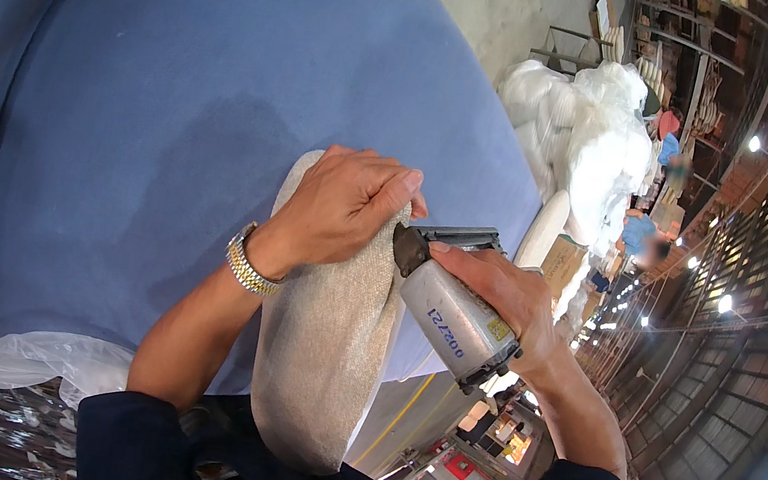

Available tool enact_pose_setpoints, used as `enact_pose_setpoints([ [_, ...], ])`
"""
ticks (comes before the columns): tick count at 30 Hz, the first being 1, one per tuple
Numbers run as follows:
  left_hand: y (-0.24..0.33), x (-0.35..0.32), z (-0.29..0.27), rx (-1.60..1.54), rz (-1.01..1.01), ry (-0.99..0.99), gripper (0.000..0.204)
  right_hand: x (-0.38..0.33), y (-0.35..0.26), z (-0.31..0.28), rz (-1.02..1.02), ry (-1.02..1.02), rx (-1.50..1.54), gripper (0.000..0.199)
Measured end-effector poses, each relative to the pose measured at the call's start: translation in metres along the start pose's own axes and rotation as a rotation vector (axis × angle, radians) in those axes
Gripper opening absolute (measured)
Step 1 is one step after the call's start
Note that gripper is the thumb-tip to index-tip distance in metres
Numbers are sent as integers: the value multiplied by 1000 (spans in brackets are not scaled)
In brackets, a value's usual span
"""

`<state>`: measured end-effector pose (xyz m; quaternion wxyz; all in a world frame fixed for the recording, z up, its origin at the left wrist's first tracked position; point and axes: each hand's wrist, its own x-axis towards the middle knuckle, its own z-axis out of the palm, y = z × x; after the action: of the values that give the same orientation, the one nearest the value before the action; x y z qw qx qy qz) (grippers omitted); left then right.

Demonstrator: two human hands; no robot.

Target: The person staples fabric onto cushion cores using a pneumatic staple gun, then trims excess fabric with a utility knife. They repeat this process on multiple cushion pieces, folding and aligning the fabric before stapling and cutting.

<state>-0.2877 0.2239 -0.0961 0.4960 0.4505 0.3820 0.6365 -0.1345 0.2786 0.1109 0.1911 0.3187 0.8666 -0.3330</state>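
A long padded piece (322, 361) covered in beige-grey fabric, with rounded ends, stands on its edge against my body and reaches over the blue surface. My left hand (349, 204) lies over its upper part, fingers curled round the far side and thumb along the right edge. In my right hand (501, 294) is a pneumatic staple gun (453, 323) with a silver body, gripped from the right. Its dark nose meets the right edge of the padded piece, just below my left thumb. The exact contact point and most of my right fingers are hidden.
A broad table (237, 26) covered in blue cloth spreads beneath and beyond the piece. Clear plastic sheeting (54, 359) bunches at its near left corner. Large white plastic-wrapped bundles (587, 132) stand at the right. Farther off are shelves and other people (642, 231).
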Motion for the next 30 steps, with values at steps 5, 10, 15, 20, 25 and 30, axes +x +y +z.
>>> enact_pose_setpoints([
  [5,4,-1,4,96,-31,9,47,14,-15,-19,40,-76,-8,74],
  [10,4,-5,1,66,-41,51,45,17,-15,-15,120,-100,25,72],
  [15,4,-9,3,79,-3,43,44,25,-21,-15,101,-57,67,62],
  [20,1,-2,0,50,89,80,44,36,-28,-9,114,59,-70,53],
  [25,-5,-2,-2,14,125,98,43,41,-35,-5,118,98,-93,44],
  [30,0,-1,8,37,46,169,44,28,-27,-8,192,40,-4,57],
])
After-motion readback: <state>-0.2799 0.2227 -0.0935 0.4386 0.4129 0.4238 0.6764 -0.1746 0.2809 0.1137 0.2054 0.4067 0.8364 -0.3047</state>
